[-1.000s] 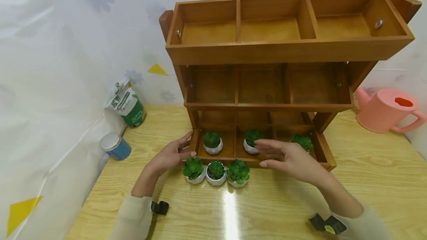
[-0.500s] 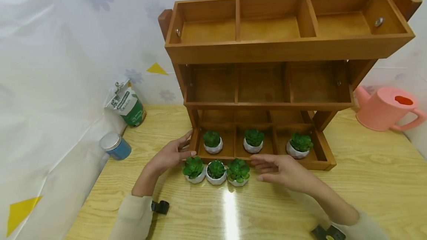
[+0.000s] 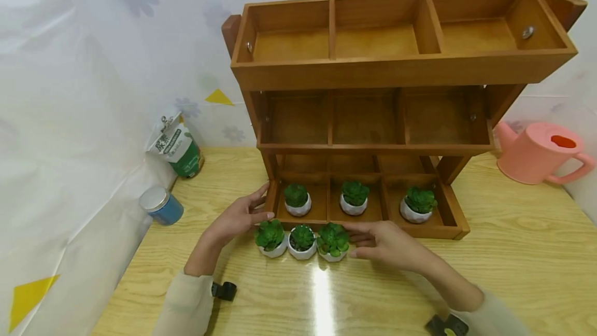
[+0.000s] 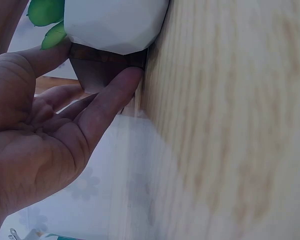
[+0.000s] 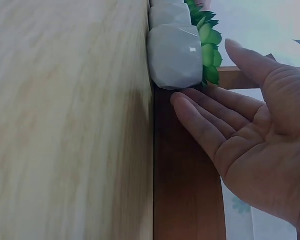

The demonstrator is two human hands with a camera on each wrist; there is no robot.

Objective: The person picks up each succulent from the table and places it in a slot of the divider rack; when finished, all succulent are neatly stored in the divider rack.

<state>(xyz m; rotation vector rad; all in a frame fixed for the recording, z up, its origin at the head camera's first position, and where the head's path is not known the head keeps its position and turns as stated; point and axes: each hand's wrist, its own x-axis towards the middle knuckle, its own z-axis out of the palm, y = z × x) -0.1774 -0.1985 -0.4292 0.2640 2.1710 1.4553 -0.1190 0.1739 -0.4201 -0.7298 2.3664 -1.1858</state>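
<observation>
Three small potted succulents stand in a row on the table before the wooden shelf rack: a left one, a middle one and a right one. My left hand rests at the front left corner of the rack's bottom tray, thumb along the front and fingers at the side. My right hand is beside the right succulent, fingers extended and fingertips close to its white pot. Inside the bottom tray sit three more succulents, a left one, a centre one and a right one.
Above rise the middle tier and top tier of the rack, each divided into three compartments. A pink watering can stands at right. On the left are a blue jar and a clipped green-white bag.
My right hand has come down and left from in front of the bottom tray to the right succulent of the front row. The left hand has stayed in place.
</observation>
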